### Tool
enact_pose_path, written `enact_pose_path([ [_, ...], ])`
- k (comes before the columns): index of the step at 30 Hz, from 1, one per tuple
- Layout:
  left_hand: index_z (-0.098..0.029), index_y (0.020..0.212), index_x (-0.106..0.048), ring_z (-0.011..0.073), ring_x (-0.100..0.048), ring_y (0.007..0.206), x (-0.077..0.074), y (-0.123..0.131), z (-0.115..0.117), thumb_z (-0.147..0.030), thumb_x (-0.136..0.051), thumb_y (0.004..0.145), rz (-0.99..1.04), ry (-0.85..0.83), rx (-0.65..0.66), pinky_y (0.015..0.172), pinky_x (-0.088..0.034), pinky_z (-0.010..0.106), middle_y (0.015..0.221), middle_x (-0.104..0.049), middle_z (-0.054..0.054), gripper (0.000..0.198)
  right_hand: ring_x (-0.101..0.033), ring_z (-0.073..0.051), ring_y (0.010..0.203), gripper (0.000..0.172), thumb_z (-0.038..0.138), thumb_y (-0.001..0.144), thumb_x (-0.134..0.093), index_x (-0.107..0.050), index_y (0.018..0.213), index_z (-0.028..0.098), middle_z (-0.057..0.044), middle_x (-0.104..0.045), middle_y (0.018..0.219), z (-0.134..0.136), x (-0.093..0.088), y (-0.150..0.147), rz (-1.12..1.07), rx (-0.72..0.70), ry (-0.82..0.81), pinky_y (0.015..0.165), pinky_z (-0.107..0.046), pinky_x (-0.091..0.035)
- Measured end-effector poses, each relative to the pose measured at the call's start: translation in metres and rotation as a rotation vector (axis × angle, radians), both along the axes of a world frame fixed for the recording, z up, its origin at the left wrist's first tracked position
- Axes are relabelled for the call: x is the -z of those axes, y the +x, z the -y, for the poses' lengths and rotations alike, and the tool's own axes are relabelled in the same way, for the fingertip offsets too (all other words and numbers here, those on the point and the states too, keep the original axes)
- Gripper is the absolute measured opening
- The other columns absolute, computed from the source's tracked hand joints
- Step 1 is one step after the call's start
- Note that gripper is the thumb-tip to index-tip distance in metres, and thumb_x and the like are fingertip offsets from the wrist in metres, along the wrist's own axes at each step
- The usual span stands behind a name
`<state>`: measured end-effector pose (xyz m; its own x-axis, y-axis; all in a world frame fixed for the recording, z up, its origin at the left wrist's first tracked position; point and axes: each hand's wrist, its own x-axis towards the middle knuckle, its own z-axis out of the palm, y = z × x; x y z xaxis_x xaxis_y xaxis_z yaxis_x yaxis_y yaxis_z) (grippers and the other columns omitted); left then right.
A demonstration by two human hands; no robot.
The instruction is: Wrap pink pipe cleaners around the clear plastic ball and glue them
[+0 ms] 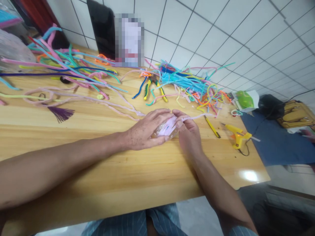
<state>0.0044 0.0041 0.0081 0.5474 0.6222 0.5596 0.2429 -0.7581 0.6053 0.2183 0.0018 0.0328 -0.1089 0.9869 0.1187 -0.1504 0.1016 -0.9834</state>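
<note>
Over the table's middle, my left hand (pixel 145 131) is curled round a clear plastic piece (pixel 175 132) wound with pale lilac pipe cleaner (pixel 167 127). The plastic's full shape is hidden by my fingers. Against its right side, my right hand (pixel 190 134) pinches the pale pipe cleaner, whose loose end (pixel 201 116) sticks out to the right past my fingers. Long pale pink pipe cleaners (pixel 118 104) trail leftward over the wood from behind my left hand; whether they join the wound piece I cannot tell.
Yellow-green pliers (pixel 147 90) lie behind my hands, near a heap of coloured pipe cleaners (pixel 184 80). More pipe cleaners (pixel 73 65) and a purple tassel (pixel 60 113) are left. To the right lie a yellow craft knife (pixel 212 126) and a glue gun (pixel 237 134). A tiled wall (pixel 187 29) stands behind.
</note>
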Motion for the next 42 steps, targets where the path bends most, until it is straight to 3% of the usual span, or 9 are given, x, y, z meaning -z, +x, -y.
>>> enact_pose_path([
  [4, -0.024, 0.167, -0.032, 0.0372, -0.043, 0.159, -0.0002, -0.0004, -0.0001, -0.032, -0.068, 0.100, 0.004, 0.009, 0.004, 0.129, -0.043, 0.063, 0.165, -0.046, 0.021, 0.076, -0.068, -0.022, 0.119, 0.017, 0.040, 0.080, -0.093, -0.082, 0.089, 0.031, -0.001, -0.076, 0.133, -0.0020, 0.0015, 0.0056, 0.022, -0.039, 0.031, 0.097, -0.034, -0.058],
  [10, -0.026, 0.165, -0.034, 0.0368, -0.045, 0.158, -0.0001, 0.0003, 0.0000, -0.029, -0.069, 0.097, 0.027, 0.014, -0.006, 0.127, -0.044, 0.065, 0.164, -0.049, 0.020, 0.076, -0.068, -0.023, 0.122, 0.017, 0.035, 0.078, -0.094, -0.080, 0.087, 0.030, -0.001, -0.076, 0.129, -0.0036, 0.0039, 0.0058, 0.057, -0.035, 0.064, 0.107, -0.038, -0.055],
  [16, -0.026, 0.160, -0.041, 0.0379, -0.048, 0.156, -0.0037, 0.0001, 0.0007, -0.039, -0.068, 0.102, 0.090, 0.018, 0.019, 0.124, -0.045, 0.067, 0.160, -0.053, 0.020, 0.065, -0.068, -0.023, 0.118, 0.019, 0.035, 0.078, -0.094, -0.078, 0.087, 0.029, -0.002, -0.076, 0.129, -0.0001, 0.0020, 0.0020, 0.067, -0.027, 0.075, 0.108, -0.040, -0.054],
  [29, -0.027, 0.157, -0.041, 0.0365, -0.049, 0.154, 0.0016, 0.0037, 0.0030, -0.028, -0.063, 0.099, 0.086, 0.041, -0.038, 0.120, -0.049, 0.065, 0.157, -0.056, 0.018, 0.063, -0.068, -0.024, 0.120, 0.024, 0.041, 0.078, -0.095, -0.075, 0.085, 0.028, -0.003, -0.075, 0.129, 0.0035, 0.0015, -0.0017, 0.086, -0.021, 0.091, 0.111, -0.043, -0.053],
  [38, -0.026, 0.159, -0.039, 0.0375, -0.048, 0.154, 0.0017, 0.0032, 0.0048, -0.033, -0.061, 0.099, 0.080, 0.011, -0.036, 0.123, -0.047, 0.066, 0.158, -0.054, 0.019, 0.064, -0.069, -0.020, 0.111, 0.021, 0.036, 0.078, -0.092, -0.074, 0.085, 0.027, -0.003, -0.076, 0.128, 0.0031, 0.0042, 0.0001, 0.008, 0.010, -0.005, 0.096, -0.035, -0.056],
  [42, -0.024, 0.162, -0.036, 0.0380, -0.048, 0.153, 0.0004, 0.0034, 0.0055, -0.033, -0.061, 0.099, 0.056, 0.008, -0.040, 0.123, -0.047, 0.066, 0.159, -0.051, 0.020, 0.068, -0.069, -0.021, 0.112, 0.023, 0.037, 0.078, -0.092, -0.073, 0.085, 0.027, -0.003, -0.076, 0.128, 0.0031, 0.0049, 0.0002, 0.020, 0.013, -0.001, 0.096, -0.035, -0.056],
])
